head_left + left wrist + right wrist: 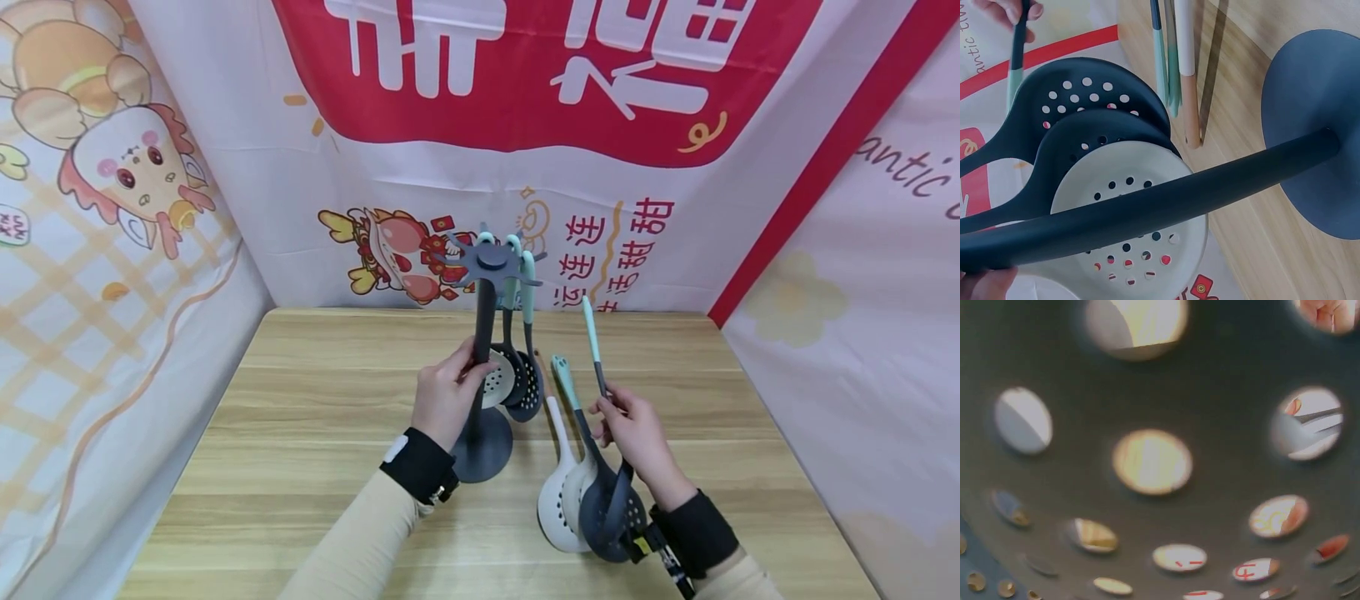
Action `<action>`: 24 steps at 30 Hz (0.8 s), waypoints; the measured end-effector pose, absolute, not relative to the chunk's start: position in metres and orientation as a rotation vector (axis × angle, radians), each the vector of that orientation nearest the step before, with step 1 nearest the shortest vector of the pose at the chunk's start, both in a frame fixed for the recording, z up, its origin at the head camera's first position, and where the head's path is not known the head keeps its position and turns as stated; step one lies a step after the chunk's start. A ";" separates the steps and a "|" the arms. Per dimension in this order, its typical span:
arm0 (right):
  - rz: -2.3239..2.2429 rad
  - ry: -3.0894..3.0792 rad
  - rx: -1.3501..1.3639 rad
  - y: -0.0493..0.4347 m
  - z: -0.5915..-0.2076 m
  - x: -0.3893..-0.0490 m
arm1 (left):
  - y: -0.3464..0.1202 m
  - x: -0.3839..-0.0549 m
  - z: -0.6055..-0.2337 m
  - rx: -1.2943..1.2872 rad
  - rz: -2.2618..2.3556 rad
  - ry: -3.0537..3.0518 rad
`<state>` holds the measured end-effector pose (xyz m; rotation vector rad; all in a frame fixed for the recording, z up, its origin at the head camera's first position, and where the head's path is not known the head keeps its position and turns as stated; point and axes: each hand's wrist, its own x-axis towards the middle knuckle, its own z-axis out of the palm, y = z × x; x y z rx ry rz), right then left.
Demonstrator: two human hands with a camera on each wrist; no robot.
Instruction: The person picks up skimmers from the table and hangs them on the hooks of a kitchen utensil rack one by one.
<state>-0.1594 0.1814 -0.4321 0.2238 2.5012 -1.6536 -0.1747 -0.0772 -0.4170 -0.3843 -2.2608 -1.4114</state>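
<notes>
My left hand [441, 396] grips the dark pole of a utensil stand [486, 321], which has a hooked top and a round base [1316, 187]. Three slotted skimmers hang from its hooks: a white one [1129, 162] and two dark ones [1094, 94], with teal handles [528, 287]. Farther right, my right hand [633, 429] pinches the shaft of a dark skimmer with a teal handle [591, 329] pointing up. Its perforated head [1222, 425] nearly fills the right wrist view. The right fingers also show at the left wrist view's top left.
Below and left of the right hand, more skimmers lie overlapping on the wooden table [337, 433]: a white one [553, 508] with a wood-coloured handle end, another pale one, and a dark one [596, 508] with a teal handle. Printed cloth [450, 175] hangs behind and at both sides.
</notes>
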 end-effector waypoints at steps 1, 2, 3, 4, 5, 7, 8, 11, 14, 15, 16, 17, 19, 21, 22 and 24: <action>-1.665 2.497 0.220 0.180 -0.430 -0.158 | -0.077 -0.175 -0.417 -0.379 -1.415 -2.263; -1.676 2.494 0.216 0.179 -0.428 -0.157 | -0.076 -0.174 -0.417 -0.373 -1.413 -2.266; -1.690 2.489 0.212 0.178 -0.426 -0.156 | -0.076 -0.174 -0.417 -0.367 -1.413 -2.268; -1.703 2.482 0.209 0.177 -0.424 -0.155 | -0.076 -0.174 -0.417 -0.367 -1.404 -2.270; -1.718 2.476 0.204 0.176 -0.422 -0.153 | -0.076 -0.174 -0.417 -0.370 -1.384 -2.272; -1.747 2.465 0.196 0.173 -0.417 -0.151 | -0.075 -0.174 -0.418 -0.376 -1.324 -2.279; -1.760 2.462 0.191 0.171 -0.414 -0.149 | -0.075 -0.174 -0.418 -0.379 -1.289 -2.279; -1.810 2.461 0.167 0.166 -0.407 -0.144 | -0.074 -0.175 -0.420 -0.392 -1.188 -2.284; -1.864 2.466 0.137 0.161 -0.401 -0.139 | -0.074 -0.176 -0.421 -0.419 -1.147 -2.279; -1.881 2.469 0.124 0.160 -0.399 -0.137 | -0.075 -0.176 -0.422 -0.437 -1.146 -2.280; -1.898 2.469 0.111 0.159 -0.397 -0.135 | -0.075 -0.176 -0.422 -0.456 -1.153 -2.282; -1.914 2.470 0.098 0.158 -0.396 -0.133 | -0.075 -0.176 -0.423 -0.476 -1.166 -2.287; -1.933 2.477 0.071 0.156 -0.393 -0.130 | -0.075 -0.175 -0.423 -0.518 -1.200 -2.303; -1.946 2.485 0.045 0.155 -0.391 -0.127 | -0.075 -0.175 -0.423 -0.550 -1.236 -2.321; -1.951 2.487 0.034 0.154 -0.390 -0.126 | -0.075 -0.175 -0.423 -0.559 -1.249 -2.331; -1.960 2.497 0.016 0.153 -0.388 -0.123 | -0.076 -0.176 -0.423 -0.584 -1.262 -2.354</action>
